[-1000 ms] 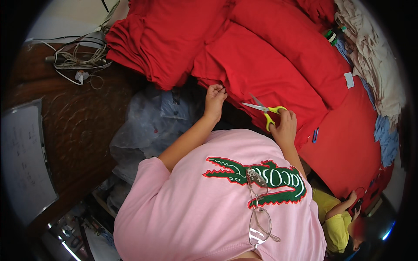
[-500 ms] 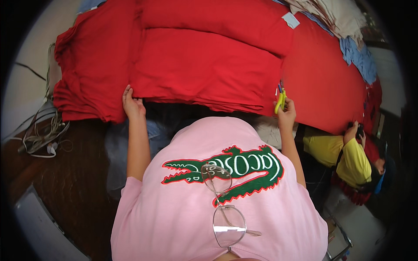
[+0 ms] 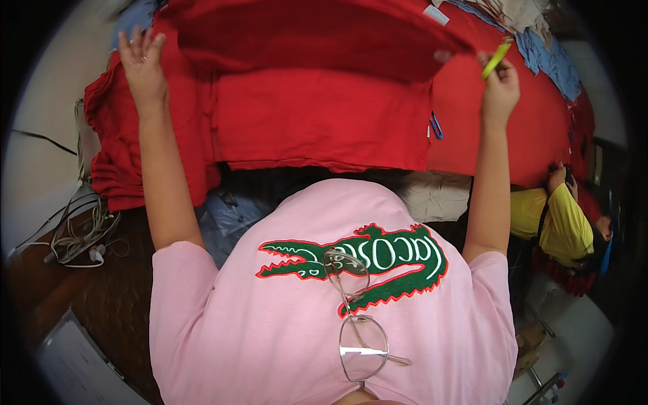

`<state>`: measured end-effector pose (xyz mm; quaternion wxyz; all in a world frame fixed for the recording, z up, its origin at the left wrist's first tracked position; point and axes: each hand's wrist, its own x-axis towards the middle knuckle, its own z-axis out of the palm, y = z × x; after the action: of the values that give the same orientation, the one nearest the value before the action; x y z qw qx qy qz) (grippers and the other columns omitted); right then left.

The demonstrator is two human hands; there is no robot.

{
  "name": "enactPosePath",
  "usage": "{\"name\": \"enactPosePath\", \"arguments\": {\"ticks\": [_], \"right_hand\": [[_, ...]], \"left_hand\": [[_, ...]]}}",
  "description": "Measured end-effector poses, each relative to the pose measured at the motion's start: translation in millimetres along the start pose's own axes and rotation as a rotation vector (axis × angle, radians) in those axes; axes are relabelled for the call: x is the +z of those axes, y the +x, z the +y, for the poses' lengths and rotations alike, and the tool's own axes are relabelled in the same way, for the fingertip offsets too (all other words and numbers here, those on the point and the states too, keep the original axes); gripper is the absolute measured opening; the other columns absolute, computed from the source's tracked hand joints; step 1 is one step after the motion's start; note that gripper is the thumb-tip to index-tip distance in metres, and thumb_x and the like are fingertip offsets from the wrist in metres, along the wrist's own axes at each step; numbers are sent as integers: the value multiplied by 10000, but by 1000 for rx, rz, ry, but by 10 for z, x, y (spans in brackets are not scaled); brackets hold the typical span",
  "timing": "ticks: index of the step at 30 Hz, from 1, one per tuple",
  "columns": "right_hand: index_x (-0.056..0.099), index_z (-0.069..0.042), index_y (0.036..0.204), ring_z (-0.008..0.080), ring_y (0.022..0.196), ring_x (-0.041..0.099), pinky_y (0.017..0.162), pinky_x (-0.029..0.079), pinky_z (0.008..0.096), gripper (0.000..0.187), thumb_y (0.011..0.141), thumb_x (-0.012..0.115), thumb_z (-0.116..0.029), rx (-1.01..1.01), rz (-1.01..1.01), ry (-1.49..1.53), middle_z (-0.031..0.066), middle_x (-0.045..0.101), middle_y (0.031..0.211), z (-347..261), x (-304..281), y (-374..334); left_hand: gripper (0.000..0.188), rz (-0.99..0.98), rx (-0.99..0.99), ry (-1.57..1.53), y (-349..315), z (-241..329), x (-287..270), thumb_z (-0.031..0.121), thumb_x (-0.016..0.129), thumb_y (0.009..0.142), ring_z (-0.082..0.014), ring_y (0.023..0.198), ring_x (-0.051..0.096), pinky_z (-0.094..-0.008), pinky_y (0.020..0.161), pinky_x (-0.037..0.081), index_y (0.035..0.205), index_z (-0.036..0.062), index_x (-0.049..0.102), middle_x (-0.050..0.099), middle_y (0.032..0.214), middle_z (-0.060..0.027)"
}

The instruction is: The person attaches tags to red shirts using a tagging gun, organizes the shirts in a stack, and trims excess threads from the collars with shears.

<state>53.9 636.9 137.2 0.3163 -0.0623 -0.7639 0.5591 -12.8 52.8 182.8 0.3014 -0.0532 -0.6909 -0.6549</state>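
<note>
A red cloth panel point(image 3: 317, 34) is lifted in a curve above a stack of red fabric point(image 3: 324, 121), slightly blurred. At its right corner, my right hand point(image 3: 500, 91) is closed round yellow thread snips point(image 3: 497, 58). The panel's corner reaches the fingers of that hand; whether they pinch it I cannot tell. My left hand point(image 3: 143, 67) is raised at the far left, fingers spread and nothing in them, over folded red fabric point(image 3: 152, 135). A slim blue tool point(image 3: 436, 125) lies on the red cloth right of the stack.
Blue cloth point(image 3: 543, 57) and beige cloth point(image 3: 520, 13) lie at the far right. A white label point(image 3: 436, 15) rests at the back. Tangled cables point(image 3: 84, 233) hang at the left. A person in yellow point(image 3: 567, 223) works at the right. Glasses point(image 3: 364, 347) hang on my pink shirt.
Both hands have moved up and outward from the stack's near edge. The top red panel has risen off the stack toward the far side. My left hand's fingers have spread.
</note>
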Motion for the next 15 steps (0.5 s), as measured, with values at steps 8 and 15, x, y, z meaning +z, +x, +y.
{"name": "enactPosePath", "arguments": {"ticks": [8,15], "right_hand": [[678,4,1084,83,910,671,774,523,242,181,965,773,-94,204,-118,-37,34,732,964,216,-452,-699],[639,33,1114,146,830,582,770,503,316,420,892,855,-251,507,-294,-669,76,636,877,433,-748,-2418]], "left_hand": [[284,-665,-182,373,-1504,-464,294,-2,725,914,-193,1182,679,-333,1016,522,1190,60,755,728,1237,-84],[203,-3,-425,870,-2703,-642,-796,26,651,939,-316,1125,684,-409,980,551,1127,21,728,701,1184,-161]]}}
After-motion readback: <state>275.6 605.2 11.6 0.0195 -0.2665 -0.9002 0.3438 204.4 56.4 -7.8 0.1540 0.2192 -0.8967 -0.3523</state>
